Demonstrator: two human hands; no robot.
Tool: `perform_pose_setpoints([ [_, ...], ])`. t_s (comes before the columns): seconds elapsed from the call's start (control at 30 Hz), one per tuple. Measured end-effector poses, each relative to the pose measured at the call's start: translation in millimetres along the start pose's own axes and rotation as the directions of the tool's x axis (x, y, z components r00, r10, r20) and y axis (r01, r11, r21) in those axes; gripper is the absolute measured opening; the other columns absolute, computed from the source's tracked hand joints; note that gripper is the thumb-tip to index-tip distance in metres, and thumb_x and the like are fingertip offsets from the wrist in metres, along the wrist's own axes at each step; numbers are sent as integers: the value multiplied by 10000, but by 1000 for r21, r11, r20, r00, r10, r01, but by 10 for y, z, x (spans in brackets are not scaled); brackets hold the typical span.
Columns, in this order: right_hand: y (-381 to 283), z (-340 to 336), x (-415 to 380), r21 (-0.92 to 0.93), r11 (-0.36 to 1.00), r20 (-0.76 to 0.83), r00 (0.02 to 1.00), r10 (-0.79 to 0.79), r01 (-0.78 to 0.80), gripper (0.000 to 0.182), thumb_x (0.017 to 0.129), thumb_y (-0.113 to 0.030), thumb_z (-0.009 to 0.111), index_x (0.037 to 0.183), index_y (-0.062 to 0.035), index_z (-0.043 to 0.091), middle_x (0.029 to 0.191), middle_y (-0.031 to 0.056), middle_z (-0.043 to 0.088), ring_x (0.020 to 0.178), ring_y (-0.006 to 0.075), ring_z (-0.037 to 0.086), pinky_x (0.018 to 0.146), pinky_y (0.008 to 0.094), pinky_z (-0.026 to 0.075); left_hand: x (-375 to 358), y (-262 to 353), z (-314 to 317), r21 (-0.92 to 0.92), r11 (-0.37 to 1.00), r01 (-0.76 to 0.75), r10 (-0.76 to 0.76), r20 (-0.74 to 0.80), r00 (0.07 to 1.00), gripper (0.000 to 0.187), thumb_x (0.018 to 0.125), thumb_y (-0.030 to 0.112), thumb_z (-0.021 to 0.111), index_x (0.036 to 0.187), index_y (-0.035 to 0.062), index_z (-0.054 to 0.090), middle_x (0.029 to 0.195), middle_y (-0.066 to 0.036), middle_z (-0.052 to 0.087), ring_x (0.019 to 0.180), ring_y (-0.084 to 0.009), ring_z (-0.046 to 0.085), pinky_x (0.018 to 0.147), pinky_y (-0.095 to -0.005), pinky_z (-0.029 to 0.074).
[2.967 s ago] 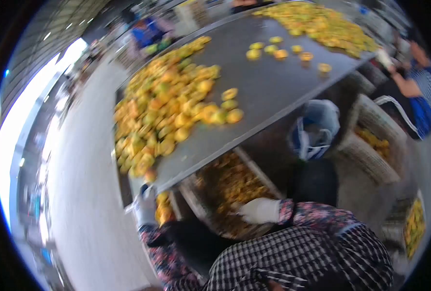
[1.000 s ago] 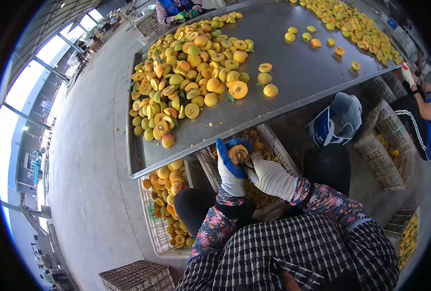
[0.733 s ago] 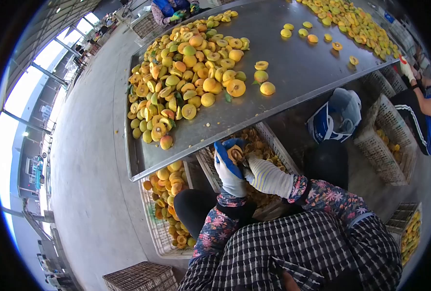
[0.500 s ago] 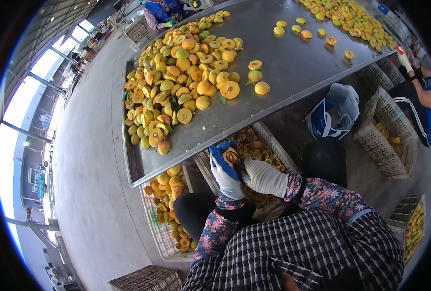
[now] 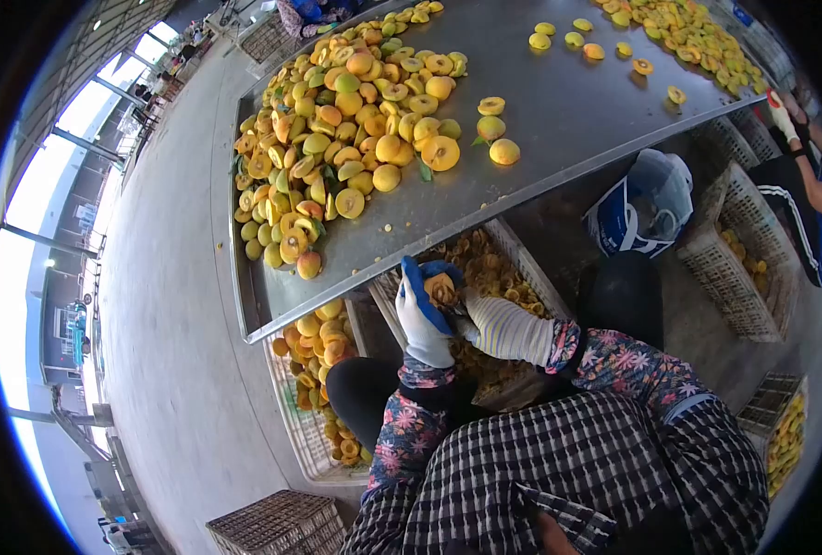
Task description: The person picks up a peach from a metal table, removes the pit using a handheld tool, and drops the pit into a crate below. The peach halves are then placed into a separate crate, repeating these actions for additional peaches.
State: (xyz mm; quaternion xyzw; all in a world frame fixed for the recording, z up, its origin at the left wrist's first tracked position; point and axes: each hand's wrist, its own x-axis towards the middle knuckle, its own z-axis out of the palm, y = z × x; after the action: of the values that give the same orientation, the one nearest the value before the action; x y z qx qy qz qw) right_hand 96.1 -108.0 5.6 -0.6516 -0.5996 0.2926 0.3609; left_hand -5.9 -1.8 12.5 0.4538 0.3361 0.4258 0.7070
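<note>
My left hand (image 5: pixel 424 319), in a white glove with a blue coated palm, is closed around a peach half (image 5: pixel 441 290). The cut face of the half looks brownish and is turned toward my right hand. My right hand (image 5: pixel 508 329), in a striped knit glove, has its fingers curled in against the fruit. Whatever sits in those fingers is hidden. Both hands are just below the metal table's (image 5: pixel 355 254) near edge. Under them is a crate (image 5: pixel 533 270) with brownish-yellow fruit pieces. A heap of whole and halved yellow peaches (image 5: pixel 360 125) lies on the table.
Left of my knees stands a white crate (image 5: pixel 293 435) of peach halves. A blue-white bucket (image 5: pixel 635 208) and another crate (image 5: pixel 739 268) are at right. Across the table lies a second peach heap (image 5: pixel 698 51). A co-worker's gloved hand (image 5: pixel 781 115) is at the far right.
The view has shifted slightly. The peach half in my left hand now shows more of its cut face, and my right hand stays close against it.
</note>
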Motion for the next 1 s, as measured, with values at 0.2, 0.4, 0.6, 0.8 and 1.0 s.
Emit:
perform_pose_setpoints([
  [0.2, 198, 23, 23, 350, 929, 201, 978, 53, -122, 383, 989, -315, 542, 1235, -23, 518, 1021, 216, 654, 915, 345, 641, 815, 411, 487, 175, -112, -317, 207, 977, -56, -7, 291, 957, 509, 1026, 435, 444, 1062, -41, 623, 919, -135, 695, 788, -220, 673, 763, -308, 540],
  [0.4, 75, -237, 70, 27, 995, 88, 992, 95, -98, 415, 978, -333, 555, 1212, 9, 542, 934, 211, 667, 828, 359, 658, 746, 439, 512, 130, -184, -110, -125, 992, -10, 29, 154, 988, 503, 1054, 406, 370, 1152, -44, 571, 977, -130, 681, 859, -219, 663, 816, -318, 535],
  [0.6, 93, -179, -7, -105, 994, 110, 993, 33, -21, 423, 962, -322, 543, 1179, 40, 519, 899, 283, 653, 871, 461, 628, 771, 502, 499, 192, -312, -286, 366, 882, -296, 169, 341, 925, 550, 1062, 432, 304, 1118, -36, 588, 882, -110, 705, 763, -214, 681, 760, -294, 540],
  [0.8, 178, -75, -73, 240, 970, 155, 988, 2, -40, 422, 980, -382, 532, 1129, 12, 533, 877, 244, 659, 733, 410, 640, 694, 491, 508, 209, -121, -211, 256, 967, 6, -122, 439, 890, 510, 1017, 280, 506, 1421, 5, 360, 890, -130, 679, 730, -224, 647, 733, -343, 540],
  [1.0, -23, -354, -151, 623, 529, 545, 805, 235, -577, 458, 990, -465, 514, 1162, -44, 571, 780, 89, 618, 587, 207, 583, 568, 330, 482, 21, -46, 72, 19, 999, 34, -39, 349, 936, 648, 1024, 537, 343, 854, -29, 610, 705, -146, 636, 631, -260, 625, 673, -354, 533],
])
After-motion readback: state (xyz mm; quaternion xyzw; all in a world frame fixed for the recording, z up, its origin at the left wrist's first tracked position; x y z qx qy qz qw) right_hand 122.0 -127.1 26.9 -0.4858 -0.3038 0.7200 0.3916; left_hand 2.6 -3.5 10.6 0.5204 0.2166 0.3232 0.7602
